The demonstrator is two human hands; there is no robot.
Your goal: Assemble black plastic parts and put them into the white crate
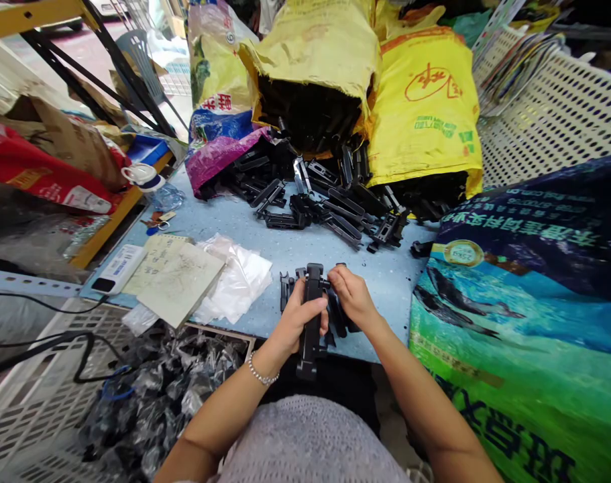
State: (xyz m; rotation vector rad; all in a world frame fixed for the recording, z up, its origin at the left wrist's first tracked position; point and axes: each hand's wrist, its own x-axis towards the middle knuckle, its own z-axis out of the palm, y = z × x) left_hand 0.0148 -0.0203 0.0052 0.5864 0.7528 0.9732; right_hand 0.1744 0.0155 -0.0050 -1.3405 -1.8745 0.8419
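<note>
My left hand (301,312) is wrapped round a long black plastic bracket (312,288), held upright over the table's front edge, thumb across its face. Just right of it, my right hand (353,295) is closed, its fingertips pinched at the bracket's upper side. What they grip is mostly hidden; a bit of black shows above them. Beneath and between the hands, more black plastic parts (338,318) lie on the blue tabletop (229,218). Farther back, a heap of similar black parts (335,208) spills from a torn yellow sack (310,40).
Another yellow sack (426,114) stands behind. At right, a blue-green sack (511,335) borders the table. A phone-like white device (119,268), paper pads (179,282) and clear plastic bags (239,282) lie left. Below, a white crate (28,409) holds black parts in plastic wrapping (159,402).
</note>
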